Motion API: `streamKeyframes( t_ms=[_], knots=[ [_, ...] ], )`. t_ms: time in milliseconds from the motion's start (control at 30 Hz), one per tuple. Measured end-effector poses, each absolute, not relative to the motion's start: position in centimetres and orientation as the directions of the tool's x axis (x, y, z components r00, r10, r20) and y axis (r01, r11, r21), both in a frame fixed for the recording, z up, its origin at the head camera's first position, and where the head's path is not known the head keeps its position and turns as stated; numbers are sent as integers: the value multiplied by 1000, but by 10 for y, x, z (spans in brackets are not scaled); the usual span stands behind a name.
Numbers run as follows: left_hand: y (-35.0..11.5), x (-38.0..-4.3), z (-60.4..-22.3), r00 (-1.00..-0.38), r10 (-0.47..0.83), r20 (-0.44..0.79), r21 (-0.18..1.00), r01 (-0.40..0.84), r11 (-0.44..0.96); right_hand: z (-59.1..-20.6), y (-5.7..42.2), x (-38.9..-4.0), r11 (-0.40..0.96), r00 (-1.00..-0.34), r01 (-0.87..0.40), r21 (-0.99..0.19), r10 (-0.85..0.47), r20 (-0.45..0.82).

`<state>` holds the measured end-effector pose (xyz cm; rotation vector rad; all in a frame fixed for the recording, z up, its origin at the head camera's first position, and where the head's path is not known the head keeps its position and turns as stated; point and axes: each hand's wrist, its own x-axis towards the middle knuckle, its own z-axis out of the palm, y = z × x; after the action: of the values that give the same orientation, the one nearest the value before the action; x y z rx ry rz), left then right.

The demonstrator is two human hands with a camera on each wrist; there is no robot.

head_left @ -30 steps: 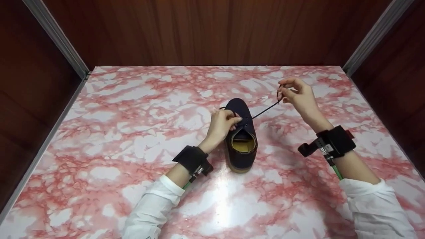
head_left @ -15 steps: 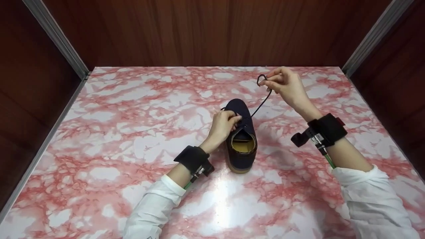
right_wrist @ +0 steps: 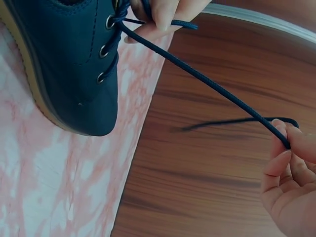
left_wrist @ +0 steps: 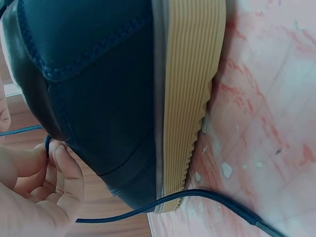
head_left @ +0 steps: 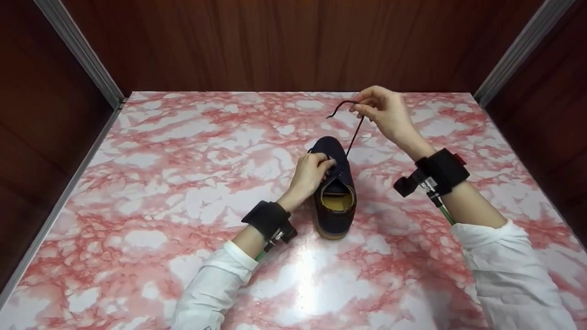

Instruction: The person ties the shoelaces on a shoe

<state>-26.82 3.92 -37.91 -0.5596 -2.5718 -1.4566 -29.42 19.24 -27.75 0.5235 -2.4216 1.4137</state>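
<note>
- We locate the dark blue shoe (head_left: 334,224) near the middle of the table (head_left: 142,238), upright on its sole, toe toward the wall panel (head_left: 293,46). Its position is unchanged over the last second.
- The right lace (head_left: 354,135) runs nearly straight from the lacing, beside the metal eyelets (right_wrist: 103,51), up to the right hand (head_left: 385,114). We see that hand pinching the lace between thumb and fingers, with the free end projecting leftward.
- The left hand (head_left: 307,174) rests at the lacing and pinches lace there. We cannot trace the full routing beneath its fingers. The left lace (left_wrist: 131,214) trails past the toe onto the table.
- Change noted: the right hand has shifted inward and nearer the wall panel. The right lace, formerly slanting out sideways, now rises more steeply, and its end extends clear of the fingers.
- We judge that this puts a workable length above the toe while the left hand secures the lacing. We cannot confirm a finished knot.
- Outermost, we note a black wrist strap (head_left: 267,218) on the left forearm and a white sleeve (head_left: 509,266) on the right.
</note>
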Motion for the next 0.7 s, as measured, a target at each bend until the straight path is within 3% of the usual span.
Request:
streamKeyframes(
  t_ms=[700],
  knots=[
    [40,-270,-380,-902,287,323,763,428,485,-262,152,-289,375,-841,-539,-754,-282,461]
  ],
)
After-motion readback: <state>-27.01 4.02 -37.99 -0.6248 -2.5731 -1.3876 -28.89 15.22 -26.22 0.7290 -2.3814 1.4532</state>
